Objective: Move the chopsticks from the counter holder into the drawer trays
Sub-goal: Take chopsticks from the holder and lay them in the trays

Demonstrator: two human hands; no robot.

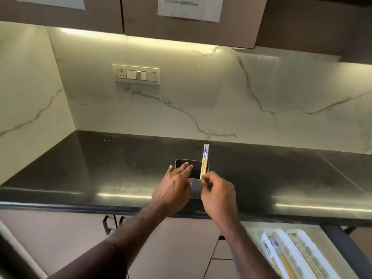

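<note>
A warm under-cabinet light strip (128,36) brightens the marble backsplash (201,97), leaving streaky glare on the black countertop (120,174). Wide-angle distortion bends the edges; the picture is slightly soft.

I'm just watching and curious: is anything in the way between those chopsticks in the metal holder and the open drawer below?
Nothing visible blocks them. The blue-patterned bamboo chopsticks stand in the shiny metal holder, pinched by the right hand. The white perforated drawer trays lie open below the black counter's edge, to the right.

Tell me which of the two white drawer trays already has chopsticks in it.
The left tray, the one closer to the hands; chopsticks with blue-patterned ends lie in it. The right tray beside it shows none.
</note>
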